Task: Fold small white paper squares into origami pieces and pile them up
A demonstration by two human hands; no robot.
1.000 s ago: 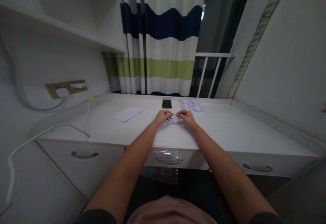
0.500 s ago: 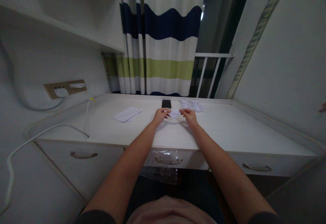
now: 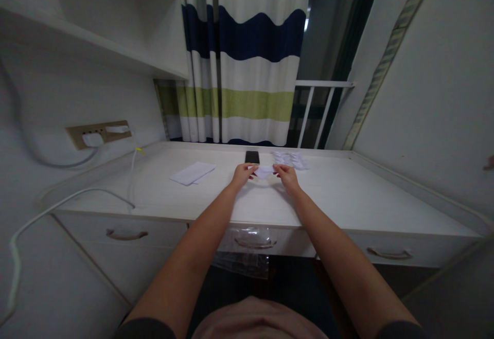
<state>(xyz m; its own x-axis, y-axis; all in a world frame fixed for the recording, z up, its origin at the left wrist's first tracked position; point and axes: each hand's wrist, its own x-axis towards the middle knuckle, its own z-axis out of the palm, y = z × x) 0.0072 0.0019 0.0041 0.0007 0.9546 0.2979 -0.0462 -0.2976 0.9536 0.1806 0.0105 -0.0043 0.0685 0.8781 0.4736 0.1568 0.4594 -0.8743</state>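
Note:
A small piece of white paper (image 3: pixel 264 171) is stretched between my two hands above the desk. My left hand (image 3: pixel 244 173) pinches its left end, and my right hand (image 3: pixel 285 174) pinches the right end. The paper looks folded, though its exact shape is too small to make out. Just behind my left hand lies a dark phone (image 3: pixel 252 157). Beyond my right hand rests a cluster of several small folded white paper pieces (image 3: pixel 291 160). To the left is a short stack of white paper sheets (image 3: pixel 192 173).
The white desk (image 3: pixel 347 195) has drawers along its front, with clear plastic (image 3: pixel 247 264) hanging below the middle one. A white cable (image 3: pixel 92 190) crosses its left edge, near a wall socket (image 3: pixel 98 134). A striped curtain (image 3: pixel 258 71) hangs behind.
My right hand has shifted very slightly right, and the paper between my hands shows a straighter, wider top edge. The other things stay where they were.

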